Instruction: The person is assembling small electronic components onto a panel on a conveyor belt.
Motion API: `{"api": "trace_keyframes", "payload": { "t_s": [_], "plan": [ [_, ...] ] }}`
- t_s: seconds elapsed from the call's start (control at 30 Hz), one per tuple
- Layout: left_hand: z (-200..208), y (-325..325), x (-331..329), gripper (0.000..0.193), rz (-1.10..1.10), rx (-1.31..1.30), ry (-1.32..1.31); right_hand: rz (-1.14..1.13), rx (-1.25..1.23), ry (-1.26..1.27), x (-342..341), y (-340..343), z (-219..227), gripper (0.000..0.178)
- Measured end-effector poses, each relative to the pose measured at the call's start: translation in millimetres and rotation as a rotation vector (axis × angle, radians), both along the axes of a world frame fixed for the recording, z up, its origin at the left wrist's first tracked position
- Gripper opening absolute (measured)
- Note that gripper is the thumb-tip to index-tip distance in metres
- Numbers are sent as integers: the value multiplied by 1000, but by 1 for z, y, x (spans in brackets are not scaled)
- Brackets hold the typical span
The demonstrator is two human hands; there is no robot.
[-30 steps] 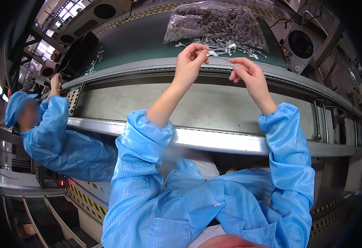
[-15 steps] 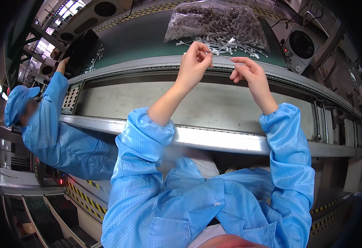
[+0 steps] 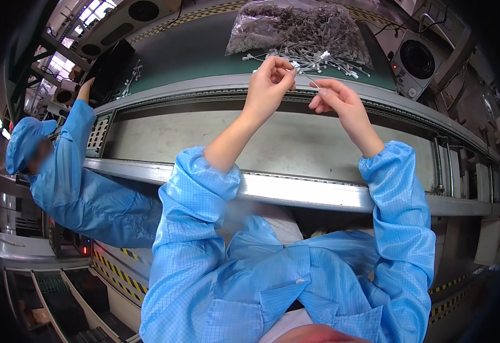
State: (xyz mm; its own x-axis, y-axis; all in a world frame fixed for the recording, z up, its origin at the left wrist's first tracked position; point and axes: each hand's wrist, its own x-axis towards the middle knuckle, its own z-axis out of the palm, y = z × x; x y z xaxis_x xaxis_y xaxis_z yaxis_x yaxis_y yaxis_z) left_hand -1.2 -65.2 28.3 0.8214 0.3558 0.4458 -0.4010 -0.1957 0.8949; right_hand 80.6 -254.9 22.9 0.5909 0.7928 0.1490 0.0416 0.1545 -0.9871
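Above the rail of the bench, my left hand (image 3: 269, 84) has its thumb and forefinger pinched together at the white connector end of a short, thin wire cable (image 3: 309, 78). The other end of that cable runs down to my right hand (image 3: 340, 103), whose thumb and fingers are closed on it. What exactly lies between the left fingertips is small and partly hidden. Just beyond both hands lies a loose pile of similar cables (image 3: 341, 70) with white connectors, at the mouth of a clear plastic bag (image 3: 236, 43) stuffed with more of them.
A green belt (image 3: 187, 54) runs behind the metal rail (image 3: 187, 86). Below it is a recessed grey panel (image 3: 204, 134). At the right stands a speaker-like box (image 3: 416, 60). A co-worker in blue (image 3: 73, 148) reaches toward a dark bin (image 3: 113, 68) at the left, beside several loose cables (image 3: 131, 77).
My right hand has shifted slightly left and its fingers have moved along the cable. The cable now slants more steeply between my hands, and its white connector shows at my left fingertips.
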Motion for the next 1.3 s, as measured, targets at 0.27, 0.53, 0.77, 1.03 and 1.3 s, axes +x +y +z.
{"api": "trace_keyframes", "payload": {
  "t_s": [0.27,0.53,0.77,1.03,1.3],
  "plan": [
    [4,-2,-6,10,115,213,-1,-295,-85,-536,-14,-2,9,24],
    [4,0,-5,8,69,123,39,-501,-121,-1119,-14,-3,10,23],
    [5,0,-6,10,23,17,81,-508,-124,-1228,-17,-3,13,26],
    [4,1,-5,13,17,-45,124,-522,-21,-1322,-22,-1,16,27],
    [4,0,-3,11,44,-150,126,-428,-22,-1335,-27,-1,15,31]
  ]
}}
